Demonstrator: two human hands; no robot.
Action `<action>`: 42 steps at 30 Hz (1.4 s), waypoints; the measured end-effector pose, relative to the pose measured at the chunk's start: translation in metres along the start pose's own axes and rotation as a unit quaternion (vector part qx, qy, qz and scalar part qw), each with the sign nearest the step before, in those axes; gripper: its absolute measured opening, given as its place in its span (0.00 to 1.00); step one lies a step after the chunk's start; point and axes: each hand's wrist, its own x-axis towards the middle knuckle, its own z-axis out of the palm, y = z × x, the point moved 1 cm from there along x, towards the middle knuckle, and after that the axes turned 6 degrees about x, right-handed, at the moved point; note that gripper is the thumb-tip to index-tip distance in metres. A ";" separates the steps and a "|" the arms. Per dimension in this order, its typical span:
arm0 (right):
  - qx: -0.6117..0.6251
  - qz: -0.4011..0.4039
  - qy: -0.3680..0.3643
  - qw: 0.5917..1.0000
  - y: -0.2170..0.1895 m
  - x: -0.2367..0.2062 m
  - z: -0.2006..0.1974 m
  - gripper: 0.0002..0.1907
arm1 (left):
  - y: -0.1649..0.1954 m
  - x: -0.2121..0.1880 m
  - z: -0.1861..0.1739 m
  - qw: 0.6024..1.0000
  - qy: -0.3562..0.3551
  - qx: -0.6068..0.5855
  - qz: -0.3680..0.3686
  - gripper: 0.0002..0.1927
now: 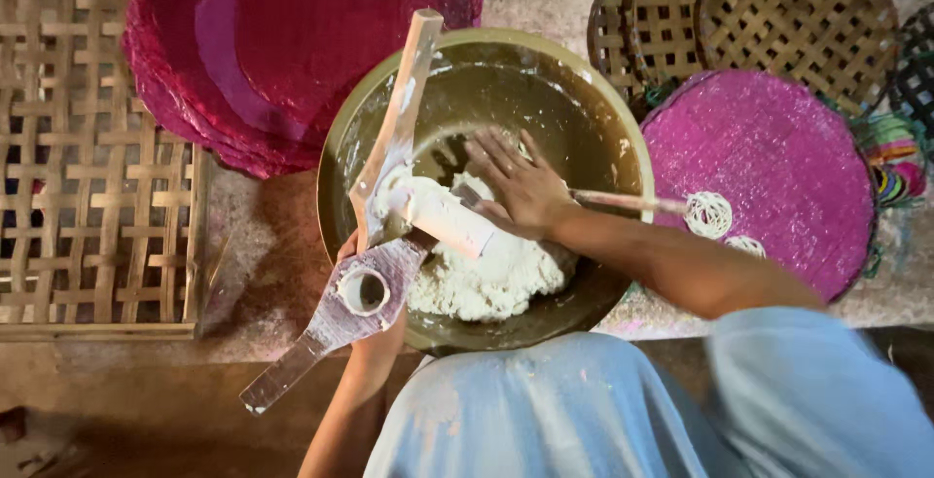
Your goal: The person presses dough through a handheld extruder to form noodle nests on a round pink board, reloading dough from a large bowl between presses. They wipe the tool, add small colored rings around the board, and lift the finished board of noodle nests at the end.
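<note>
The right hand [520, 186] rests inside the big olive bowl [603, 118], flat on the white dough [477, 279], with its fingers spread apart and pointing to the far left. The left hand [348, 245] is mostly hidden under the wooden press [375, 288], near the left rim of the bowl; I cannot tell how its fingers are placed. The press lies across that rim, with a round hole in its lower part and a dough-covered plunger [443, 217] over the dough. To the right, a pink round mat [778, 157] carries two small noodle coils [708, 213]. A stack of dark pink mats [272, 40] lies far left, beside a bamboo lattice tray [88, 147].
</note>
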 end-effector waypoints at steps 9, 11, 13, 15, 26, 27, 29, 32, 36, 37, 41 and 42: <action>0.074 -0.122 -0.006 0.990 -0.053 -0.033 0.012 0.49 | -0.004 -0.012 -0.008 0.997 0.055 -0.051 -0.032 0.27; 0.005 -0.191 -0.092 0.977 -0.078 -0.048 0.031 0.42 | -0.005 -0.015 -0.006 0.997 0.072 -0.024 0.002 0.26; 0.068 -0.336 0.024 0.939 -0.094 -0.044 0.044 0.41 | -0.006 -0.017 -0.005 0.996 0.081 -0.006 0.038 0.27; 0.076 -0.287 -0.036 0.954 -0.097 -0.029 0.055 0.41 | -0.005 -0.018 -0.004 0.995 0.080 0.005 0.067 0.30; 0.097 -0.605 0.046 0.789 -0.027 -0.059 0.032 0.36 | -0.007 -0.023 -0.003 0.959 0.085 -0.238 -0.130 0.22; 0.052 -0.604 0.038 0.794 -0.022 -0.055 0.035 0.35 | -0.006 -0.023 0.000 0.957 0.096 -0.248 -0.115 0.23; -0.013 -0.590 0.045 0.806 -0.017 -0.045 0.042 0.34 | -0.003 -0.024 0.003 0.982 0.084 -0.169 -0.030 0.20; -0.039 -0.541 0.066 0.838 -0.027 -0.039 0.040 0.34 | -0.006 -0.025 0.003 0.976 0.083 -0.187 -0.072 0.21; 0.089 -0.381 0.069 0.918 -0.039 -0.069 0.001 0.38 | -0.017 -0.025 -0.010 0.992 0.033 -0.118 -0.031 0.05; 0.120 -0.326 0.081 0.934 -0.038 -0.081 -0.011 0.39 | -0.020 -0.023 -0.013 0.988 0.015 -0.152 -0.034 0.09; -0.255 0.071 0.051 0.963 0.020 -0.118 -0.054 0.20 | -0.023 -0.026 -0.010 0.957 -0.052 -0.279 -0.066 0.17; -0.203 0.074 0.025 0.976 0.031 -0.121 -0.059 0.16 | -0.023 -0.026 -0.005 0.946 -0.064 -0.311 -0.065 0.17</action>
